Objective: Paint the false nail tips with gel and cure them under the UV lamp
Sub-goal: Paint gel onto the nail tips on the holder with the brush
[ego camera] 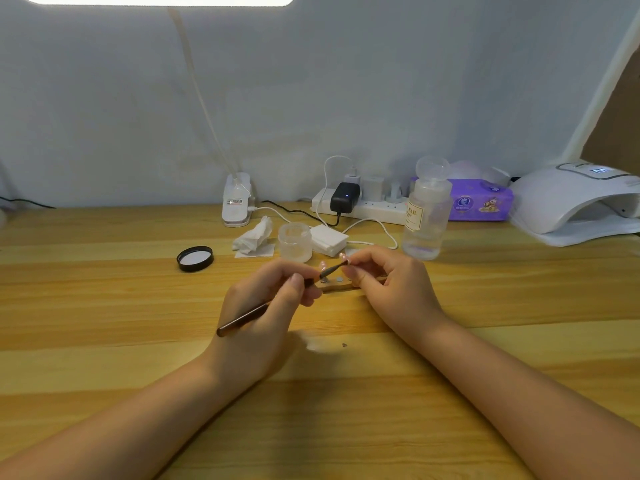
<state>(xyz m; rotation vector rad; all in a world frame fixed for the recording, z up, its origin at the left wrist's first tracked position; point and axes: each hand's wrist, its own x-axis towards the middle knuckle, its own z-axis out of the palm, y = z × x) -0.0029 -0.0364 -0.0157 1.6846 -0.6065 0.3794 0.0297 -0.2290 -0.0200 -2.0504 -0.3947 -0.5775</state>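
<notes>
My left hand (273, 299) grips a dark brown gel brush (249, 315), and its tip reaches a pale pink false nail tip (344, 257). My right hand (388, 282) pinches that tip's small stand between thumb and fingers. Below them on the table lies a wooden nail holder (337, 285) with round metal spots, and another pink tip (323, 265) stands on it. The white UV lamp (575, 202) sits at the far right. An open frosted gel jar (295, 241) stands just behind my hands, with its black lid (195, 258) off to the left.
A clear bottle (426, 216) with a flip cap stands right of the jar. White wipes (328, 239), a crumpled tissue (254, 237), a power strip (360, 202) with cables, a purple tissue pack (481, 202) and a desk lamp base (236, 202) line the back of the wooden table (104, 323).
</notes>
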